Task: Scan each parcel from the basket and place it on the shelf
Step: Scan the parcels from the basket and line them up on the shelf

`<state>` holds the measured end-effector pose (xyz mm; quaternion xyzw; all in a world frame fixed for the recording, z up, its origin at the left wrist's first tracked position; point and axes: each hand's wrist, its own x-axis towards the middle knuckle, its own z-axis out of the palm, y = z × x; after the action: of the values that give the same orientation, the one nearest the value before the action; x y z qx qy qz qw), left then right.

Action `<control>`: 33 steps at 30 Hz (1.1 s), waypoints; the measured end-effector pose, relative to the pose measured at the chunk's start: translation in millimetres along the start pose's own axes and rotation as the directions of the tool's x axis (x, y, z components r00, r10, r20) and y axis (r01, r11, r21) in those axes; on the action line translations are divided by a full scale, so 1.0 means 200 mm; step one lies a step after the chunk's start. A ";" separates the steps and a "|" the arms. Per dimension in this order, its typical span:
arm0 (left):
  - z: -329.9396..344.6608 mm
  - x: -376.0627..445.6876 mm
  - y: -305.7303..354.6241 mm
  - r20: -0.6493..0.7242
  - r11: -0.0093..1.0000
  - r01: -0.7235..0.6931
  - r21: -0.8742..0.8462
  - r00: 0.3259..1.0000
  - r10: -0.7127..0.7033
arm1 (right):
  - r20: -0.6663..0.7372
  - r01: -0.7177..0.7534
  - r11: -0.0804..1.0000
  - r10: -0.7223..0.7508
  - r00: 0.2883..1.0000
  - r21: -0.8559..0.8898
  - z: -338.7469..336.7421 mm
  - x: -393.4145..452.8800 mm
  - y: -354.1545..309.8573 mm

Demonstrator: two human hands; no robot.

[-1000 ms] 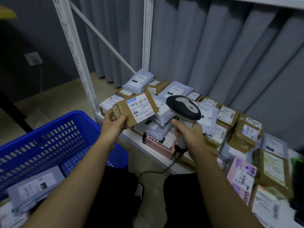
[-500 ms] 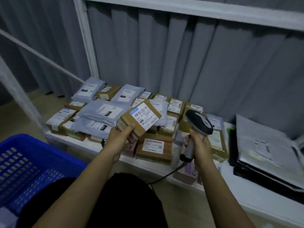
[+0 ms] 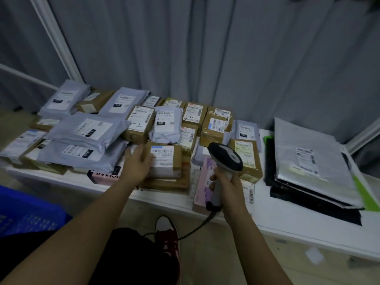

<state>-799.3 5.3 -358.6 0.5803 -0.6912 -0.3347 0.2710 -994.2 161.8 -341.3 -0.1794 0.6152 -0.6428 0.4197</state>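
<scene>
Grey curtain behind a white shelf (image 3: 287,221) already crowded with parcels, so the placement spot matters. Brown parcel (image 3: 164,159) lies label-up on a short stack of flat brown boxes near the shelf's front edge, roughly mid-length. Left hand (image 3: 136,165) rests against the parcel's left end, fingers mostly straight and spread, no visible curl round it; reads as the set-down step, the hand about to let go. To do it well: make sure the parcel sits flat and square on the stack below, nothing hanging past the front edge, and keep the barcode label up and uncovered. Lift the hand straight off; dragging could skew the parcel. Grey poly bags (image 3: 86,130) just left of the hand look slick and heaped, so a sideways knock could slide them toward the edge. Right hand (image 3: 228,184) grips the scanner (image 3: 225,157) handle, fingers wrapped round it, head pointing up and away over a pink parcel (image 3: 202,182); its cable (image 3: 197,228) hangs below the front edge, so it should stay off the stack. Blue basket (image 3: 24,214) sits low at the left, off the shelf's end; contents not visible.
</scene>
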 end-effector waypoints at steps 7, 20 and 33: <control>0.14 0.01 -0.08 0.325 0.762 -0.360 0.538 0.923 0.207 | 0.084 -0.043 0.999 0.044 0.995 -0.015 0.09 0.09 0.09; -0.26 -0.19 0.03 0.243 0.963 -0.198 0.180 0.958 0.152 | 0.326 0.107 0.989 -0.068 0.943 -0.104 0.32 -0.13 0.02; -1.26 -1.00 -0.27 -0.336 0.982 0.000 -0.189 0.940 -0.065 | 0.714 0.412 0.904 -0.215 0.667 -0.113 1.22 -0.82 -0.18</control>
<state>-537.0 159.9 -240.1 0.6128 -0.5898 -0.2970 0.4340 -728.4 126.4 -216.4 -0.5623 0.4550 -0.5049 0.4710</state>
